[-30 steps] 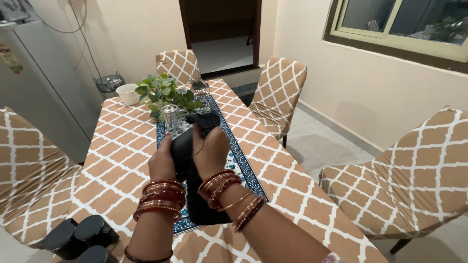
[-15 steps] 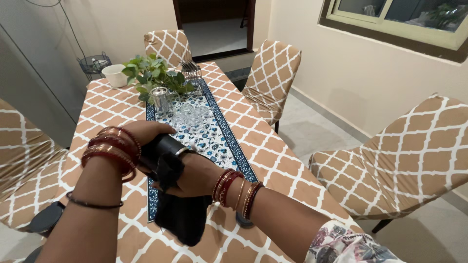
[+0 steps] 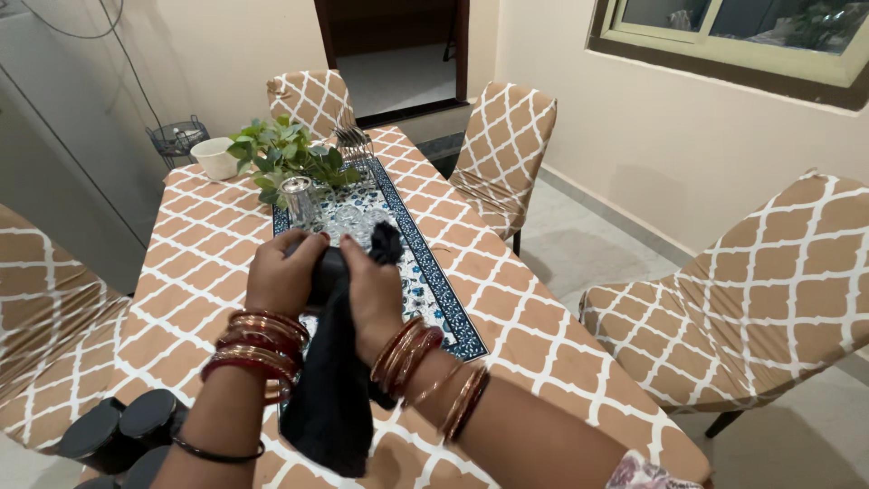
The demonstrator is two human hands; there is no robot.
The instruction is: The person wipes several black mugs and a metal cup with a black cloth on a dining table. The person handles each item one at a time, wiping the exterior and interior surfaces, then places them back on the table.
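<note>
Head view | left hand [image 3: 282,272] grips black jar [image 3: 328,272] above blue table runner [image 3: 444,303] | right hand [image 3: 371,290] presses black cloth [image 3: 330,398] on it | jar likely rigid, smooth; hold sides | cloth soft, limp

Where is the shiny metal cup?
The shiny metal cup stands upside down at the table's far end, on the blue runner, just before the leafy plant and beyond both hands.

Leafy plant [image 3: 290,156], white cup [image 3: 215,157], steel tumbler [image 3: 296,196].

Cream walls [image 3: 226,54], dark doorway [image 3: 389,41], green-framed window [image 3: 733,45], patterned chairs [image 3: 769,299], grey floor [image 3: 588,254]
</note>
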